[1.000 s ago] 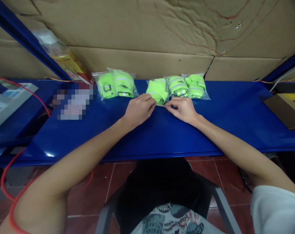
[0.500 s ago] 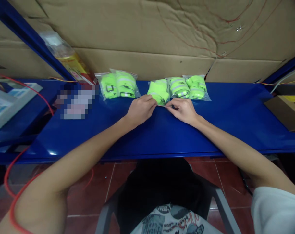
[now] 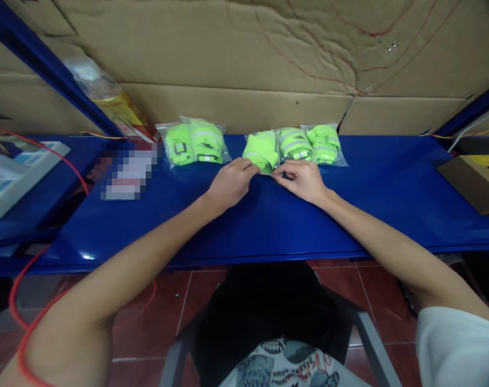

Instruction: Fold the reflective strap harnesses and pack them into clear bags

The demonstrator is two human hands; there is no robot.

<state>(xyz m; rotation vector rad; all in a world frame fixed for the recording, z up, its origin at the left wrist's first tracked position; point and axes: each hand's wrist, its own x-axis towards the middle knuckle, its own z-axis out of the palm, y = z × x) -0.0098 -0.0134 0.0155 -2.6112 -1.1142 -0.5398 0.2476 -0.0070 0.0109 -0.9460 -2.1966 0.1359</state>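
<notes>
Hardly anything has moved since half a second ago: the view has shifted slightly, and both hands keep their places at the middle bag [image 3: 261,148], a clear pouch of yellow-green material on the blue table [image 3: 228,231]. At its near left edge, the left hand [image 3: 233,184] pinches with its fingertips. At its near right corner, the right hand [image 3: 303,178] brings thumb and forefinger together, apparently on the plastic, though that is hard to make out. Two similar bags [image 3: 296,144] lie just right of it.
</notes>
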